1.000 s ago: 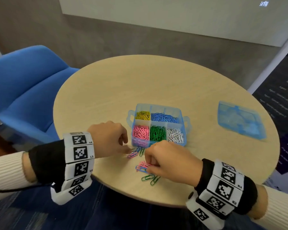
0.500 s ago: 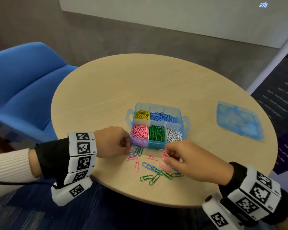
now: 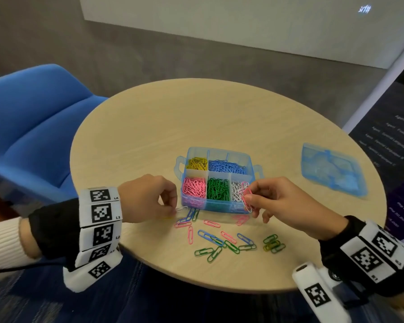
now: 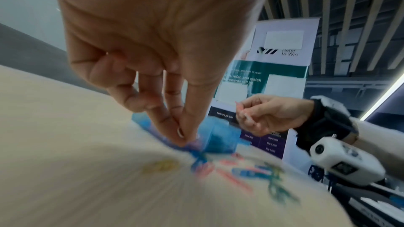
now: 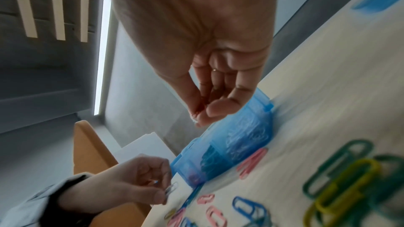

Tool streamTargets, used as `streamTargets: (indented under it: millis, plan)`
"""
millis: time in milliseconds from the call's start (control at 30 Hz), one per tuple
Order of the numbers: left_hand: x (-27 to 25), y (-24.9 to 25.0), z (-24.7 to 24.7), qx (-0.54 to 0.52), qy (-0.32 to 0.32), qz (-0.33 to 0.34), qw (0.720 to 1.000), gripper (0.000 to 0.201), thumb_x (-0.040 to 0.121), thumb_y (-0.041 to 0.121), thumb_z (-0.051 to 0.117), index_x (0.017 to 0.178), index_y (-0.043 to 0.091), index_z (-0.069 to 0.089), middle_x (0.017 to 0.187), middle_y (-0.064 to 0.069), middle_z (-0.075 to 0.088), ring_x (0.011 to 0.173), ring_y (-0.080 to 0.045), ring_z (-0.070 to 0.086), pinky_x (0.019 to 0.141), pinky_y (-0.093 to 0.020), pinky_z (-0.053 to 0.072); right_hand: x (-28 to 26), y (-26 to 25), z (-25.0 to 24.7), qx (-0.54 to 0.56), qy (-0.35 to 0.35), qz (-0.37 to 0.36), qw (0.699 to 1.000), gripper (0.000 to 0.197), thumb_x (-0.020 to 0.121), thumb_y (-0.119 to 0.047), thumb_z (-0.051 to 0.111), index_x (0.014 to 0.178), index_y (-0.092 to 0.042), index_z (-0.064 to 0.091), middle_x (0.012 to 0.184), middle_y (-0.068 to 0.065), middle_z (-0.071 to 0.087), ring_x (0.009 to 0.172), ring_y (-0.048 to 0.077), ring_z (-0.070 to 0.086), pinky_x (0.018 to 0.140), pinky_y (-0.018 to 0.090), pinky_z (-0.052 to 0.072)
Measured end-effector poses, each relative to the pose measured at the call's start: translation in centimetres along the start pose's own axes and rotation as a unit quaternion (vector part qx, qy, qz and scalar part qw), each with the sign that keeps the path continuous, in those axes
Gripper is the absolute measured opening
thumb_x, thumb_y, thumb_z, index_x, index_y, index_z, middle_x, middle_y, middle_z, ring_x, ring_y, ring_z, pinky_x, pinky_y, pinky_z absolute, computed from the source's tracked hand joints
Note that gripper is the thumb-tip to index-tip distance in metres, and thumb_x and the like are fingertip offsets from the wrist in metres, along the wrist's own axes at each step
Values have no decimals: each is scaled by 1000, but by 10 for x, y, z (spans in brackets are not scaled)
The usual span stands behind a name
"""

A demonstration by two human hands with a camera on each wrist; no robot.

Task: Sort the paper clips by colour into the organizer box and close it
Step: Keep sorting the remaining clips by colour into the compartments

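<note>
From the head view, the left hand [image 3: 145,199] is pinching a white paper clip [image 3: 182,209] just left of the organizer box [image 3: 216,205]; the right hand [image 3: 280,203] is pinching pink paper clips [image 3: 247,201] above the box's front right corner. Loose clips [image 3: 219,241] are lying below both sets of fingertips.

The left wrist view is showing thumb and fingers [image 4: 166,120] narrowed on the clip, the box just beyond.

The right wrist view is showing fingers [image 5: 218,108] closing narrowly, the box directly beyond them.

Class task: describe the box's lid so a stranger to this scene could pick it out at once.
Start at the round wooden table, then look right of the open organizer box. The lid lies flat near the table's right edge: translucent blue like the box, but holding no paper clips.
</note>
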State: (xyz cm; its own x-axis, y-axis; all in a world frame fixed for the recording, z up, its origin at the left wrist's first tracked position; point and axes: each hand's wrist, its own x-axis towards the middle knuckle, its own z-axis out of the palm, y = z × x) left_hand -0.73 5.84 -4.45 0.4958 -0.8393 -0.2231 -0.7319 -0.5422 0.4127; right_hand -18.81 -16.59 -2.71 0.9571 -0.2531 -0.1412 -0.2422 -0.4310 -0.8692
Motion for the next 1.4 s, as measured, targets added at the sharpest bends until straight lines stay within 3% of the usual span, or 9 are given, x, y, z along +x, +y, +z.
streamTargets:
  millis: [267,400,467,567,700,867,1033,1133,1400]
  plan:
    - [2,31,-27,-132,-20,75,988,2,85,28,72,87,27,71,78,6,66,55,1,48,56,-12,36,7,5,-14,11,86,-15,996,10,94,-9,62,87,-3,67,79,11,70,62,12,62,52,26,46]
    - [33,54,-21,-129,24,87,987,9,85,30,72,85,21,72,72,6,62,51,3,46,54,-12,35,12,7,-16,-6,104,-13,994,10,93,-12,63,87,-5,67,74,3,71,62,11,62,53,28,45]
    - [50,64,-14,-129,42,94,986,16,84,37,72,86,21,72,72,11,63,58,5,52,59,-13,40,13,7,-16,-8,112,-11,994,10,93,-11,63,87,-5,67,73,2,71,62,11,62,53,28,45]
    - [69,77,-5,-113,46,103,987,28,83,49,68,99,25,69,93,11,68,78,2,60,72,-19,48,13,5,-18,-6,123,-9,992,9,94,-12,62,90,-6,67,77,4,74,63,12,62,53,28,45]
    - [81,91,1,-130,50,118,983,34,86,49,64,108,23,66,96,8,67,74,0,58,69,-19,46,14,2,-19,-2,126,-7,992,10,94,-15,62,88,-8,67,77,4,74,65,12,65,55,28,46]
    - [90,96,0,-215,70,126,966,10,85,24,73,86,16,67,69,6,66,47,-3,57,54,-17,44,17,-2,-18,-6,118,6,993,11,95,-15,59,87,-9,63,79,3,76,71,18,72,56,26,48]
    - [87,91,-6,-221,74,117,966,10,88,16,69,96,10,72,74,2,69,57,-5,62,45,-15,46,18,-2,-22,-35,160,-3,986,12,96,-12,57,86,-9,62,75,1,76,63,20,71,54,28,51]
    - [79,86,-19,-222,96,102,965,15,94,23,61,103,15,71,88,4,70,68,-5,66,49,-18,50,17,-7,-20,-10,151,-5,988,12,96,-13,58,88,-6,64,75,4,76,61,20,70,54,26,52]
    - [37,42,-42,-200,120,69,970,11,94,22,60,97,20,70,91,7,71,68,-9,68,51,-9,41,42,-39,11,116,57,-20,991,12,95,-12,62,93,-1,67,85,14,75,70,23,71,63,23,55]
